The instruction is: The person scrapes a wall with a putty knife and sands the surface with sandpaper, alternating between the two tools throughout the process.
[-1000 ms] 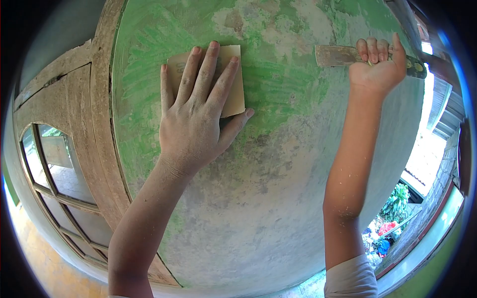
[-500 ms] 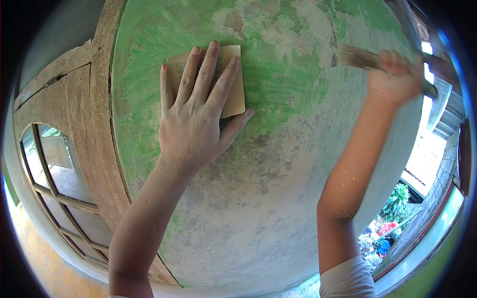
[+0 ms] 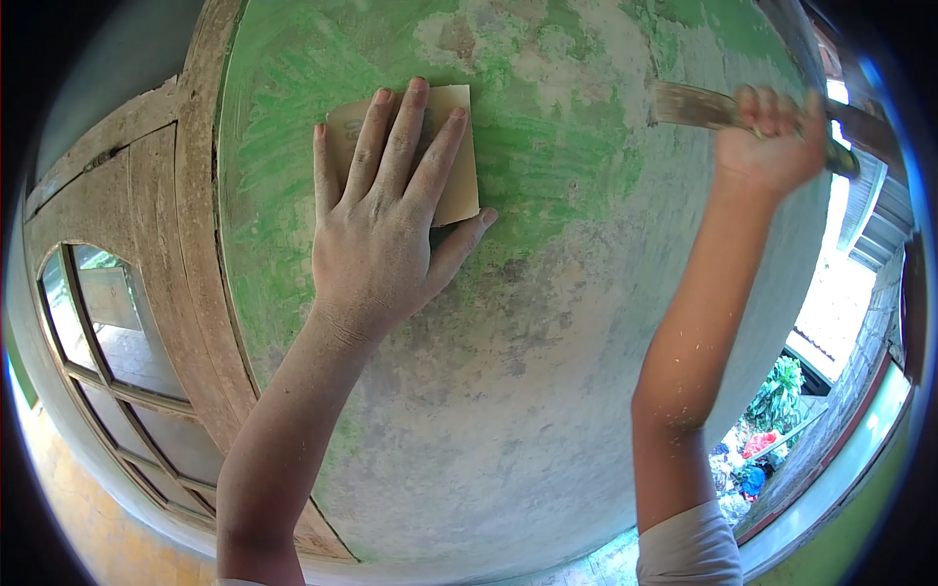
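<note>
My left hand [image 3: 376, 210], dusty and with fingers spread, lies flat over a pale sheet of sandpaper [image 3: 456, 176] against the wall [image 3: 508, 391]. The sheet's right edge and corners show past the fingers. Green paint is patchy on this wall, with bare grey and whitish areas. At the upper right, my right hand [image 3: 772, 142] is wrapped round a scraper [image 3: 694, 105] with a long flat blade. The blade points left and its tip meets the wall; the dark handle end sticks out to the right of the fist.
A worn wooden frame [image 3: 210, 244] and a paned window [image 3: 122, 332] stand at the left. Beyond the wall's right edge are a green plant [image 3: 779, 396], colourful items on the ground and a metal roof [image 3: 884, 220]. A tiled floor [image 3: 88, 498] shows lower left.
The scraper and my right hand have shifted slightly left, and the blade is less blurred. My left hand and the sandpaper have moved up very slightly.
</note>
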{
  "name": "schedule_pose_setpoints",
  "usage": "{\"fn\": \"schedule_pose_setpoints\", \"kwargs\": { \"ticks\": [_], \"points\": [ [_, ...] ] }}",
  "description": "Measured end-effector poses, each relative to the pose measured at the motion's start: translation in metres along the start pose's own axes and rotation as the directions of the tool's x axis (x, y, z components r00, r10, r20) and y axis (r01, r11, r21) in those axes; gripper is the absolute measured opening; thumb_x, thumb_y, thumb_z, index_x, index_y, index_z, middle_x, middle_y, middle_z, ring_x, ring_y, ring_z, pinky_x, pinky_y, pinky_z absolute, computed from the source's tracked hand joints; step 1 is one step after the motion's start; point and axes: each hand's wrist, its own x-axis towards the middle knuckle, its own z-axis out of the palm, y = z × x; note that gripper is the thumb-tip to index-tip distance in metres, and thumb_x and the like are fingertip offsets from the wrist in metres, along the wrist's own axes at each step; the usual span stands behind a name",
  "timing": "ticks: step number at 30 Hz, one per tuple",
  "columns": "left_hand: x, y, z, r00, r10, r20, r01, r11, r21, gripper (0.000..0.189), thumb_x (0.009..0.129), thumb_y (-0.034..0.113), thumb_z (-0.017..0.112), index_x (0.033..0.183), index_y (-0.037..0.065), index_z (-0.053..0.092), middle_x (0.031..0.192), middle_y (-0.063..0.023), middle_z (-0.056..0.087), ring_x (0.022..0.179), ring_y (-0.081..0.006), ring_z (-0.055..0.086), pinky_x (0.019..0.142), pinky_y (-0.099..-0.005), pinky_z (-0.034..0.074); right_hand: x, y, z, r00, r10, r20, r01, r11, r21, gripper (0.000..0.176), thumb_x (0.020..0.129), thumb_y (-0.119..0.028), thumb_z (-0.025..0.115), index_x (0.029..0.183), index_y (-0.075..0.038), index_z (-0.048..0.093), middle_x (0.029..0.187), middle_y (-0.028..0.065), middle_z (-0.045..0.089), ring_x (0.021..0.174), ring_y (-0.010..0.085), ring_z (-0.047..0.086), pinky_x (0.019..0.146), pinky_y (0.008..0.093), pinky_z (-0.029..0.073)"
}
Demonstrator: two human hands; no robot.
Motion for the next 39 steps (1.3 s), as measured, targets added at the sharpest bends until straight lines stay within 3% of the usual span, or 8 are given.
{"fn": "schedule_pose_setpoints", "kwargs": {
  "ticks": [5, 11, 13, 17, 20, 27, 29, 39],
  "points": [
    [0.000, -0.001, -0.001, 1.000, 0.009, -0.023, -0.011, 0.999, -0.052, 0.073, 0.080, 0.053, 0.060, 0.141, 0.023, 0.033, 0.148, -0.0079, 0.027, 0.137, -0.0275, 0.025, 0.109, -0.0590, 0.016, -0.008, 0.037, 0.008, 0.993, 0.089, -0.071, -0.095, 0.992, -0.086, 0.034, 0.082, -0.012, 0.059, 0.066, -0.014, 0.028, 0.055, -0.0026, 0.023, 0.045, 0.0114, 0.024, 0.046, 0.0287, 0.023],
    [-0.002, -0.003, -0.001, 0.999, 0.006, -0.038, -0.010, 0.996, -0.094, 0.074, 0.079, 0.050, 0.063, 0.141, 0.024, 0.033, 0.148, -0.0083, 0.028, 0.137, -0.0286, 0.026, 0.109, -0.0584, 0.016, 0.030, 0.003, -0.020, 0.989, 0.049, 0.141, -0.070, 0.987, 0.145, 0.035, 0.079, -0.012, 0.059, 0.063, -0.015, 0.028, 0.053, -0.0022, 0.023, 0.046, 0.0115, 0.024, 0.047, 0.0279, 0.023],
    [-0.003, -0.003, -0.001, 0.999, 0.012, -0.037, -0.016, 0.995, -0.101, 0.074, 0.079, 0.050, 0.063, 0.141, 0.024, 0.033, 0.148, -0.0084, 0.028, 0.137, -0.0286, 0.026, 0.109, -0.0584, 0.016, -0.003, 0.026, 0.019, 0.999, 0.013, -0.043, -0.023, 0.970, -0.242, 0.034, 0.079, -0.015, 0.055, 0.058, -0.017, 0.027, 0.052, -0.0017, 0.023, 0.046, 0.0115, 0.024, 0.048, 0.0278, 0.024],
    [-0.001, -0.004, 0.001, 0.999, 0.020, -0.050, -0.024, 0.996, -0.082, 0.072, 0.080, 0.053, 0.060, 0.140, 0.022, 0.035, 0.148, -0.0084, 0.029, 0.137, -0.0278, 0.026, 0.109, -0.0591, 0.015, 0.035, -0.010, -0.021, 0.988, 0.026, 0.154, -0.024, 1.000, -0.013, 0.034, 0.079, -0.016, 0.055, 0.058, -0.016, 0.028, 0.052, -0.0014, 0.023, 0.046, 0.0116, 0.024, 0.049, 0.0281, 0.024],
    [-0.001, -0.003, 0.002, 0.999, 0.018, -0.047, -0.021, 0.998, -0.057, 0.072, 0.080, 0.057, 0.057, 0.139, 0.022, 0.036, 0.148, -0.0084, 0.029, 0.137, -0.0268, 0.026, 0.110, -0.0596, 0.013, -0.001, 0.030, 0.002, 0.983, 0.050, -0.177, -0.079, 0.985, -0.155, 0.033, 0.082, -0.015, 0.057, 0.062, -0.014, 0.031, 0.053, -0.0013, 0.024, 0.047, 0.0116, 0.024, 0.049, 0.0282, 0.025],
    [-0.001, -0.004, -0.001, 1.000, 0.011, -0.029, -0.013, 0.997, -0.080, 0.074, 0.079, 0.049, 0.064, 0.141, 0.024, 0.033, 0.149, -0.0073, 0.028, 0.138, -0.0281, 0.025, 0.110, -0.0577, 0.015, -0.003, 0.009, -0.001, 0.997, -0.038, 0.074, 0.032, 0.996, 0.078, 0.033, 0.083, -0.012, 0.058, 0.064, -0.014, 0.031, 0.055, -0.0022, 0.025, 0.046, 0.0108, 0.025, 0.047, 0.0272, 0.024],
    [-0.001, -0.004, 0.000, 1.000, 0.012, -0.024, -0.014, 0.998, -0.063, 0.074, 0.079, 0.052, 0.062, 0.141, 0.023, 0.034, 0.149, -0.0074, 0.027, 0.138, -0.0270, 0.024, 0.110, -0.0586, 0.014, -0.013, 0.028, 0.012, 0.986, 0.043, -0.162, -0.058, 0.994, -0.088, 0.035, 0.083, -0.013, 0.057, 0.063, -0.015, 0.029, 0.054, -0.0037, 0.024, 0.045, 0.0101, 0.024, 0.046, 0.0272, 0.024],
    [-0.001, -0.002, 0.000, 1.000, 0.005, -0.011, -0.005, 0.999, -0.043, 0.074, 0.079, 0.055, 0.060, 0.140, 0.022, 0.034, 0.149, -0.0070, 0.026, 0.138, -0.0260, 0.023, 0.110, -0.0596, 0.013, -0.016, 0.018, 0.018, 0.995, 0.026, -0.091, -0.038, 0.990, -0.135, 0.037, 0.083, -0.013, 0.058, 0.061, -0.015, 0.028, 0.054, -0.0035, 0.024, 0.045, 0.0103, 0.025, 0.047, 0.0277, 0.022]
  ]
}}
